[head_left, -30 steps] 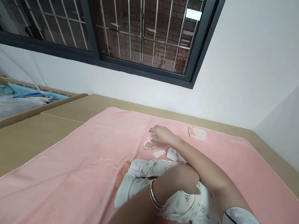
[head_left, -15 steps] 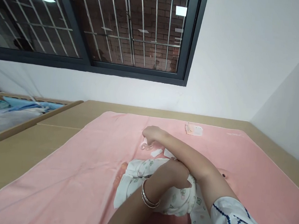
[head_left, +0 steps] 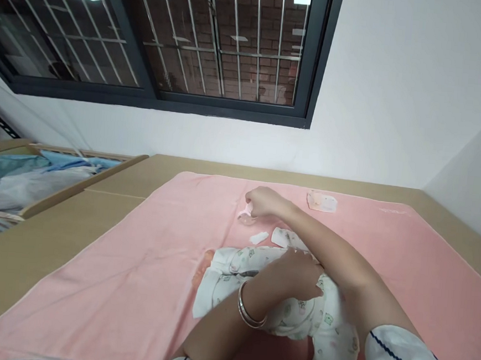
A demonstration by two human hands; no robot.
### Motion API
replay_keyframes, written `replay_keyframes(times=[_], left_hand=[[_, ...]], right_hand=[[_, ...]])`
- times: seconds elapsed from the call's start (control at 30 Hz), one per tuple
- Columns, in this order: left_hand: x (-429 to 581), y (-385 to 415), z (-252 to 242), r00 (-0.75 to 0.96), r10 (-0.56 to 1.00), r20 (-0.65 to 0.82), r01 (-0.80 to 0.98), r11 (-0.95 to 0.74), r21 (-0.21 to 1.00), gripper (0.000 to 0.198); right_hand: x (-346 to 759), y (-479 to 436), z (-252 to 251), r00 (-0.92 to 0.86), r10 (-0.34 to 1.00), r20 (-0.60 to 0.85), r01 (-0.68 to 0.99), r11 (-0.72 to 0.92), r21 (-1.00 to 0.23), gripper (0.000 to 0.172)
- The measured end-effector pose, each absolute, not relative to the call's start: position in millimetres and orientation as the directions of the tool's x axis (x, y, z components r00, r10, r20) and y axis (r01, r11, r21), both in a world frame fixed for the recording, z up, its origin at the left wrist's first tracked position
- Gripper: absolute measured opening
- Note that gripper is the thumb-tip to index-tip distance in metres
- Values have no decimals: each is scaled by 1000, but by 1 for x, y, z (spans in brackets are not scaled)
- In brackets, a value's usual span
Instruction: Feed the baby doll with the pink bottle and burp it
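A small doll-like body in white printed clothes [head_left: 234,257] lies on a pink mat [head_left: 134,260], one bare foot [head_left: 203,267] showing at the left. My left hand [head_left: 302,274], with a silver bangle at its wrist, lies across the clothes, its fingers curled over the cloth and partly hidden. Reaching over it from the right, my right hand [head_left: 266,200] is closed in a pinch on a small pale pink, see-through object [head_left: 246,214], whose kind I cannot make out. Just below that hand is a small white piece [head_left: 259,237] on the mat, with a printed sleeve [head_left: 288,238] beside it.
A clear, flat packet [head_left: 321,201] lies at the mat's far edge. The mat covers a wooden tabletop [head_left: 110,192] against a white wall [head_left: 375,102]. Blue cloth and white plastic [head_left: 44,181] fill a wooden-edged compartment at the left, below a barred window [head_left: 234,46].
The view has shifted, so the scene sits slightly right and higher. The right hand still pinches the pale object, now showing more clearly below the fingers. My left hand stays on the clothes.
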State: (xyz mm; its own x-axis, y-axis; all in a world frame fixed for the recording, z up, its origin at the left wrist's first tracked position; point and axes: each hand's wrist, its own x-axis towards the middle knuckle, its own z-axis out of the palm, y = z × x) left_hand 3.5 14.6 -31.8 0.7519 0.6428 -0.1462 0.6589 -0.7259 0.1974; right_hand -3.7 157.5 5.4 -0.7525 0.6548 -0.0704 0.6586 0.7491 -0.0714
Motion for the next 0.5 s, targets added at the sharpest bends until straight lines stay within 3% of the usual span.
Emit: replay_keyframes(times=[0.13, 0.37, 0.5], left_hand=[[4, 13, -26, 714, 661, -229, 699, -692, 180, 35], [-3, 15, -16, 722, 655, -222, 692, -686, 226, 39], [-4, 18, -12, 726, 640, -252, 687, -689, 229, 40]], right_hand=[[25, 157, 32, -688, 723, -63, 725, 684, -83, 49], [137, 167, 47, -374, 925, -69, 923, 379, 75, 40], [207, 173, 26, -135, 954, -269, 986, 156, 57, 36]])
